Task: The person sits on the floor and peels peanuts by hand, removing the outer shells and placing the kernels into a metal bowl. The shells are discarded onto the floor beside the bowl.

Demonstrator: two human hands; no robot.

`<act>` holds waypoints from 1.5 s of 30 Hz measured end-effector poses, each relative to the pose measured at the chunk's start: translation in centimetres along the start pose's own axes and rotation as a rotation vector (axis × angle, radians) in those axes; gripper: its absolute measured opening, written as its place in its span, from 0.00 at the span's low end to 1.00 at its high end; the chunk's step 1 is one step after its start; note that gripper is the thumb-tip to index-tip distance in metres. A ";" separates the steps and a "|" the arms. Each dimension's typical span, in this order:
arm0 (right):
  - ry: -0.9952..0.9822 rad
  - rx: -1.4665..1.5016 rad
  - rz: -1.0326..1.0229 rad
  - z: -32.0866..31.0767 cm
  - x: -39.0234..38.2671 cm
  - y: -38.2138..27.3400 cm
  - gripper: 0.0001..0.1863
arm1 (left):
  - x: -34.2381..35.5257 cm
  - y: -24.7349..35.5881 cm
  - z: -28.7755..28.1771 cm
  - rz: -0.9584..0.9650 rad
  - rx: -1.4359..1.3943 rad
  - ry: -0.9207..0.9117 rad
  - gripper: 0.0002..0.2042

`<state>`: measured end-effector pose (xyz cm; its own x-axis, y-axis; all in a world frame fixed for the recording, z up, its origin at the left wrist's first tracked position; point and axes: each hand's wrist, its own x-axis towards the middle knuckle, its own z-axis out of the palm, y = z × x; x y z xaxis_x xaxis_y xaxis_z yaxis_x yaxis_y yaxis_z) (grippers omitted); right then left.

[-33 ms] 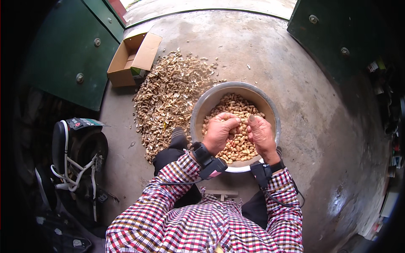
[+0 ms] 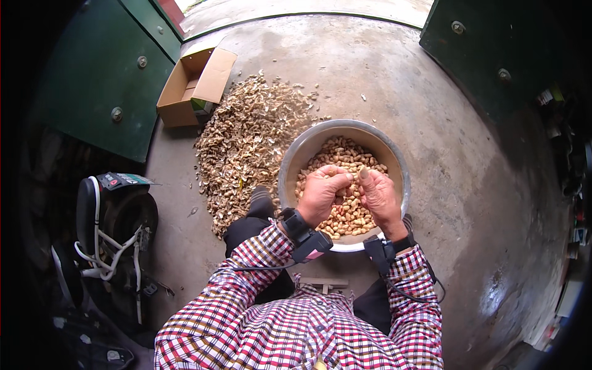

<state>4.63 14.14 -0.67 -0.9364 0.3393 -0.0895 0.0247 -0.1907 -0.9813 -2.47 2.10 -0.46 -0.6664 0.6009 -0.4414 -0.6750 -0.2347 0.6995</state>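
A wide metal basin (image 2: 402,163) stands on the floor in front of me, with unshelled peanuts (image 2: 348,221) lying in it. Above them my left hand (image 2: 320,195) is closed, its thumb and fingers pinched together. My right hand (image 2: 380,197) is closed too, thumb pointing up, its fingertips meeting the left ones. A small tan bit, which looks like a peanut, shows between the fingertips; the fingers hide most of it. Left of the basin a broad heap of empty peanut shells (image 2: 246,145) covers the floor.
An open cardboard box (image 2: 213,74) tips beside the heap's far end. At left stands a black seat-like thing with a white tube frame (image 2: 111,250). Green door panels (image 2: 102,80) flank the bright doorway at the back. Assorted items line the right edge. My shoe (image 2: 261,202) touches the shells.
My right hand has shifted slightly left, closer to the left hand's fingertips. The left hand has hardly moved.
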 end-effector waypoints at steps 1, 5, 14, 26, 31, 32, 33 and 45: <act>0.003 -0.001 0.001 -0.1 0.1 -0.1 0.16 | 0.0 0.0 0.1 -0.002 0.000 -0.002 0.03; -0.157 0.046 0.127 -0.6 0.2 0.1 0.18 | -0.1 -0.1 -0.3 -0.035 0.041 -0.075 0.03; -0.119 0.058 0.151 -0.1 -0.3 0.2 0.17 | -0.3 0.3 -0.4 -0.120 0.024 -0.161 0.03; -0.126 0.672 0.330 -1.3 -0.2 0.6 0.12 | -0.2 -0.2 -1.0 -0.173 -0.144 -0.328 0.02; 0.011 0.491 0.328 -0.9 -0.2 -0.1 0.13 | -0.5 0.1 -0.1 -0.122 -0.156 -0.151 0.02; -0.006 0.485 0.311 -1.1 -0.2 0.0 0.13 | -0.3 -0.1 -0.5 -0.113 -0.168 -0.145 0.02; -0.009 0.485 0.312 -1.1 -0.2 -0.1 0.13 | -0.2 -0.2 -0.8 -0.104 -0.180 -0.139 0.02; -0.062 0.091 0.091 -0.7 0.0 0.3 0.10 | -0.5 -0.3 -0.1 -0.126 -0.115 -0.121 0.02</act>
<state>4.88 14.69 -1.12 -0.9515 0.2601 -0.1641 0.0813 -0.3017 -0.9499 -1.97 1.80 -0.55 -0.5360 0.7168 -0.4460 -0.7869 -0.2330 0.5714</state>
